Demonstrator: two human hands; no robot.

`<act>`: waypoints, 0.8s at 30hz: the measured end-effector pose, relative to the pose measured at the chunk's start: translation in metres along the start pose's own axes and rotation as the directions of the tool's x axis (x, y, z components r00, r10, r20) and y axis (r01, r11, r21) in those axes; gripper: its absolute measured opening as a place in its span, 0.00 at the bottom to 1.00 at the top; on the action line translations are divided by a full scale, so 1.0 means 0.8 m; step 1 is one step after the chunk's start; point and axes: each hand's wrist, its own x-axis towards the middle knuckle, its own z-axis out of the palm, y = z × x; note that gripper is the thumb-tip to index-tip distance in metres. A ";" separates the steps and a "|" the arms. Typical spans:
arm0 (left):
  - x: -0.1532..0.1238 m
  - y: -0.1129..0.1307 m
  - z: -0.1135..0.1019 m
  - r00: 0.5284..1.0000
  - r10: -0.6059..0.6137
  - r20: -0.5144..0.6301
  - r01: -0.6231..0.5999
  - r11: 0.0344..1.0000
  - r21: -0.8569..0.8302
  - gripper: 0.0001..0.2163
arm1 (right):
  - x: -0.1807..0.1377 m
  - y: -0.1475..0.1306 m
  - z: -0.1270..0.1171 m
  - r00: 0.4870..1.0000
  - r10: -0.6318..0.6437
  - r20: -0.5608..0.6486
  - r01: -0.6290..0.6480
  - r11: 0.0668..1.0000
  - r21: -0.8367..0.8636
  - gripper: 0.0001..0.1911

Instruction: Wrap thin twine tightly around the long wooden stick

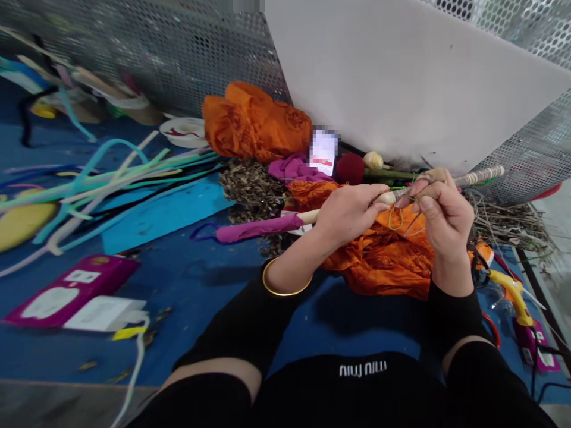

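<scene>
A long, pale wooden stick [311, 217] runs across in front of me, covered with purple cloth [263, 229] at its left end and wound with cord [482, 176] at its right. My left hand [345, 214] is closed around the stick's middle. Beside it, my right hand [446, 217] is closed in a pinch against the wound part, on a thin grey thread [413, 223]. A yellow-green loop of thread [395, 219] hangs between the hands. Below them lies crumpled orange cloth [388, 261]. Fingers hide part of the stick.
Behind stand a phone [323, 151], a dark red ball [350, 169] and an orange cloth bundle [254, 122]. Coloured pipe-cleaner-like strips [120, 172] spread leftward. A purple box [75, 288] lies front left, a yellow glue gun [513, 291] right. A white board [401, 77] leans behind.
</scene>
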 end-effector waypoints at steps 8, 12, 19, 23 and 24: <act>-0.001 0.002 -0.002 1.000 0.006 0.016 -0.008 0.998 0.068 0.12 | 0.005 0.009 -0.002 0.999 0.009 -0.050 -0.012 0.999 -0.045 0.16; -0.003 0.004 -0.002 0.999 0.023 0.037 -0.027 0.994 0.107 0.11 | 0.006 0.008 -0.001 0.999 0.034 -0.032 -0.038 0.993 -0.111 0.18; -0.006 0.009 -0.001 0.990 0.116 0.083 -0.134 0.956 0.262 0.11 | 0.013 0.015 0.002 0.994 0.105 0.038 -0.098 0.983 -0.156 0.21; -0.007 0.011 0.001 0.983 0.179 0.050 -0.185 0.922 0.341 0.13 | 0.012 0.021 0.001 0.990 0.132 0.052 -0.118 0.971 -0.207 0.21; -0.008 0.011 0.001 0.980 0.194 0.039 -0.195 0.915 0.354 0.14 | 0.012 0.022 0.001 0.990 0.132 0.053 -0.118 0.970 -0.211 0.21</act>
